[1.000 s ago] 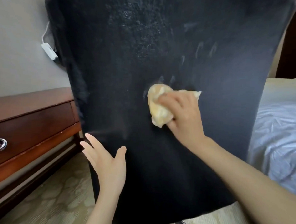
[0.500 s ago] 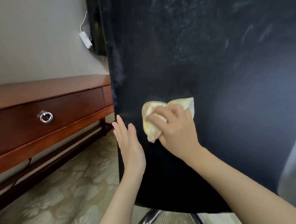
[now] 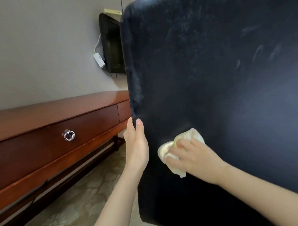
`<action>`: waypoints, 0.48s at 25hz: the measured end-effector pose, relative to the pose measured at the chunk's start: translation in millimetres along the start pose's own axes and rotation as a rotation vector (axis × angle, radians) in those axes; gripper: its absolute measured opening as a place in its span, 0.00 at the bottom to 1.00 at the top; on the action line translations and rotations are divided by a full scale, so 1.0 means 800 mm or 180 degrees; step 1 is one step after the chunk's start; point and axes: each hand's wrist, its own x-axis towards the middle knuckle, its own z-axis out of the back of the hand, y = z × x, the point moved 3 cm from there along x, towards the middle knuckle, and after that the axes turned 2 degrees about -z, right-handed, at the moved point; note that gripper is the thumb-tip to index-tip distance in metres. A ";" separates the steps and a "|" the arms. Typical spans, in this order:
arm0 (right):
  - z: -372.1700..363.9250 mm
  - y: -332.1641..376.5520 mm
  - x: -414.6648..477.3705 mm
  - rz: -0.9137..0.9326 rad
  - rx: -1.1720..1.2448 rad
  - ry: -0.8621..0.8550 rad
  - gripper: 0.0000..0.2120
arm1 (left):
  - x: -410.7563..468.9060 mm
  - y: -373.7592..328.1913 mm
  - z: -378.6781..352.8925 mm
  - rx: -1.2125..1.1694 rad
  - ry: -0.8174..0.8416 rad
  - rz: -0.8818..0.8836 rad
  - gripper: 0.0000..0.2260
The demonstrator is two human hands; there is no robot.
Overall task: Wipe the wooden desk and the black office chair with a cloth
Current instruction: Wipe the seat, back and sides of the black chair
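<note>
Wooden desk: far left of the left fingertips, along the grey wall. One drawer front with a silver ring pull. Patterned carpet below.

White adapter on a cord, and a black screen on the wall, both above and left of the left fingertips.

Left hand: seen edge-on, fingers straight, pressed together and pointing up, tips at the left edge of the black office chair. Contact with the edge: cannot tell.

Chair back fills the view right of the left fingers. Pale smears high above the right fingers.

Cloth: pale yellow, bunched, on the lower chair back, just right of the left palm, sticking out left of and above the right fingers.

Right hand: fingers curled over the cloth, gripping it against the chair back.
</note>
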 end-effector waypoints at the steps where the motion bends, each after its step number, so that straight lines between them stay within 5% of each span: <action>1: 0.008 -0.020 0.026 -0.0173 0.0034 -0.0254 0.11 | 0.006 -0.008 0.006 -0.0069 0.0121 -0.0005 0.25; 7: 0.065 -0.132 0.163 -0.1231 0.0222 -0.1288 0.10 | 0.018 -0.043 0.024 -0.0797 0.0536 0.0554 0.20; 12: 0.082 -0.147 0.218 -0.2031 0.0326 -0.1519 0.11 | 0.049 -0.027 0.020 -0.1543 0.0408 0.0544 0.30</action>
